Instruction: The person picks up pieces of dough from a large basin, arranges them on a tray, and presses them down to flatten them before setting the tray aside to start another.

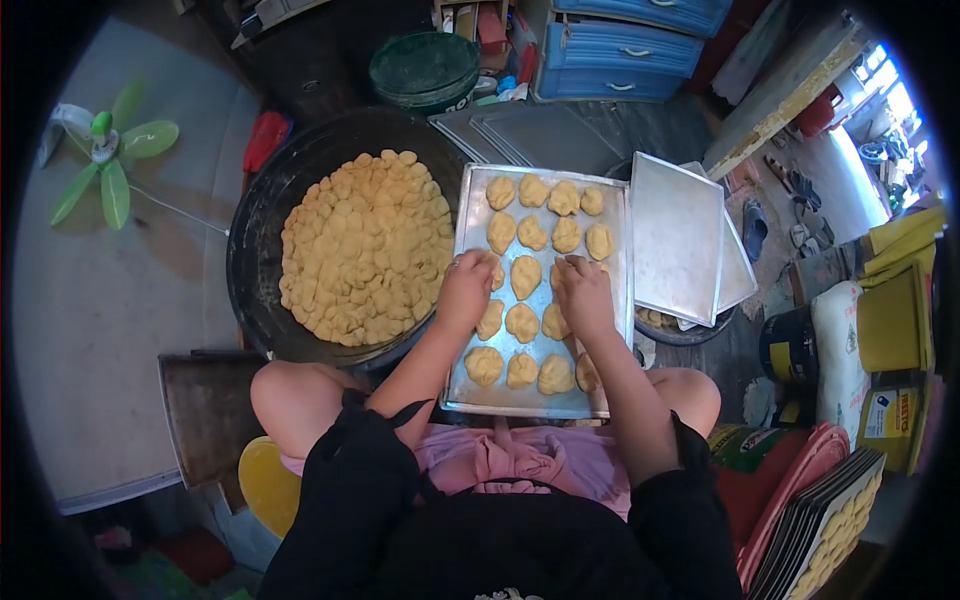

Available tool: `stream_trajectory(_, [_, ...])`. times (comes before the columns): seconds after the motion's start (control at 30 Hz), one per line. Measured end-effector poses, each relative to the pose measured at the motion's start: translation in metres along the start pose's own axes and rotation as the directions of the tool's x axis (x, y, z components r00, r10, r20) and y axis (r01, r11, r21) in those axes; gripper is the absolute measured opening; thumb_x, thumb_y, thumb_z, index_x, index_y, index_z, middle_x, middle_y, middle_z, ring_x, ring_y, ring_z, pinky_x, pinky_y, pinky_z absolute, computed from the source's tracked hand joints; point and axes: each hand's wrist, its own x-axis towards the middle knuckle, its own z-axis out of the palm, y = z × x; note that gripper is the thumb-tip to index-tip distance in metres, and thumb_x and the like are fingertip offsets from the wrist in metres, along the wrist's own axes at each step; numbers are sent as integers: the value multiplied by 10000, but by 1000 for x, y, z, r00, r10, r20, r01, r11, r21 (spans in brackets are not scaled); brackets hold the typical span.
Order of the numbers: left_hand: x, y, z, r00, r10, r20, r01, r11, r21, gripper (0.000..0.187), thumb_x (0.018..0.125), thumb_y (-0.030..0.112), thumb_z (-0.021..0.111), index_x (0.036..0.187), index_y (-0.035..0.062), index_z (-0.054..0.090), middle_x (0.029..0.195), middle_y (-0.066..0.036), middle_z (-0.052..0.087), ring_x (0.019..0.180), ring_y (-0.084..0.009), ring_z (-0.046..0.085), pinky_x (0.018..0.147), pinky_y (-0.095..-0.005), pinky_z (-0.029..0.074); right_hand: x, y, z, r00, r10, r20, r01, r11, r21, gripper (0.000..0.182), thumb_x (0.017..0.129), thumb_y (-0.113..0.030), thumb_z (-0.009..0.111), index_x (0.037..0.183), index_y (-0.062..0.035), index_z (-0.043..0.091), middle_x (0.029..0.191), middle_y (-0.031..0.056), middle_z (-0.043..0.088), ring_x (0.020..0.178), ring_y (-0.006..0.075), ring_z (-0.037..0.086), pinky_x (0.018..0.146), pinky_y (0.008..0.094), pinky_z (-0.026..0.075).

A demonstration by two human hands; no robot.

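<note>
A metal baking tray [545,405] rests across my lap, with rows of lumpy yellow dough pieces [525,277] on it. My left hand [468,287] reaches over the tray's left edge, its bent fingers closed on a dough piece [497,272] in the middle row. In that same row, my right hand [584,292] has its fingers curled down over another dough piece [557,276], which it partly hides. To the left stands a wide black basin [250,230] holding a big heap of similar dough pieces [365,250].
Flat empty trays [678,240] lie over another dark basin on the right. More trays [540,135] are stacked behind mine. A green tub [425,72] and blue drawers [620,60] stand at the back. A fan [105,150] is at left; filled trays [835,540] are stacked lower right.
</note>
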Motion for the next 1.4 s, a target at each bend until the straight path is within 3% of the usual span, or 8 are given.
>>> stream_trajectory(0.23, [11, 1, 2, 988, 5, 153, -27, 990, 139, 220, 763, 76, 594, 977, 48, 639, 925, -103, 565, 870, -300, 557, 813, -420, 466, 17, -6, -3, 959, 52, 278, -17, 992, -128, 242, 779, -115, 609, 1012, -58, 643, 1078, 84, 605, 991, 275, 547, 855, 405, 425])
stream_trajectory(0.33, [36, 4, 6, 999, -15, 38, 7, 979, 205, 262, 819, 76, 573, 1077, 68, 620, 1076, -114, 583, 1031, -318, 542, 865, -431, 441, 31, -1, 17, 994, 15, 109, -21, 998, 54, 181, 803, -136, 573, 953, -70, 651, 1065, 58, 604, 979, 254, 545, 852, 424, 407])
stream_trajectory(0.43, [57, -9, 23, 964, 252, 83, -264, 946, 189, 382, 868, 150, 531, 1238, 53, 531, 1308, -126, 494, 1233, -314, 441, 1016, -436, 350, 48, -12, 36, 980, -7, 201, -18, 992, 126, 314, 835, -208, 559, 1101, -52, 615, 1199, 104, 566, 1136, 267, 499, 975, 465, 347])
stream_trajectory(0.5, [56, -19, 31, 940, 115, 323, -229, 911, 342, 474, 915, 221, 474, 1352, 42, 423, 1464, -133, 331, 1364, -292, 294, 1112, -440, 221, 43, -20, 53, 986, -143, 86, 158, 966, -206, 507, 866, -279, 527, 1305, -31, 473, 1376, 152, 441, 1304, 272, 374, 1089, 470, 235])
stream_trajectory(0.53, [54, -23, 33, 940, 61, 337, -152, 956, 252, 530, 937, 273, 442, 1395, 22, 351, 1494, -129, 277, 1396, -284, 223, 1137, -451, 145, 39, -18, 56, 954, -29, 298, 99, 969, -224, 632, 889, -330, 491, 1422, -43, 310, 1476, 151, 310, 1379, 265, 267, 1134, 454, 162])
stream_trajectory(0.87, [93, -22, 33, 992, 59, 113, -73, 989, 126, 486, 935, 295, 456, 1341, 30, 431, 1467, -193, 292, 1357, -353, 275, 1120, -441, 210, 93, 0, 42, 989, -104, 108, 113, 990, -88, 484, 884, -236, 505, 1324, -44, 442, 1393, 153, 410, 1290, 300, 385, 1083, 473, 267])
stream_trajectory(1.13, [118, -34, 44, 957, 4, 289, -30, 996, 87, 400, 926, 258, 497, 1250, 29, 549, 1443, -237, 313, 1298, -415, 350, 1075, -426, 300, 117, 24, 63, 970, -110, 217, 156, 965, -209, 502, 937, -329, 435, 1401, -143, 380, 1479, 130, 305, 1341, 284, 336, 1110, 496, 204])
stream_trajectory(1.4, [116, 0, 57, 950, -207, 233, 193, 978, 81, 665, 963, 473, 316, 1374, -49, 346, 1483, -272, 184, 1388, -415, 149, 1129, -463, 138, 114, 31, 64, 968, -109, 226, 163, 957, -240, 510, 950, -357, 379, 1405, -126, 374, 1481, 119, 308, 1358, 262, 315, 1122, 492, 173])
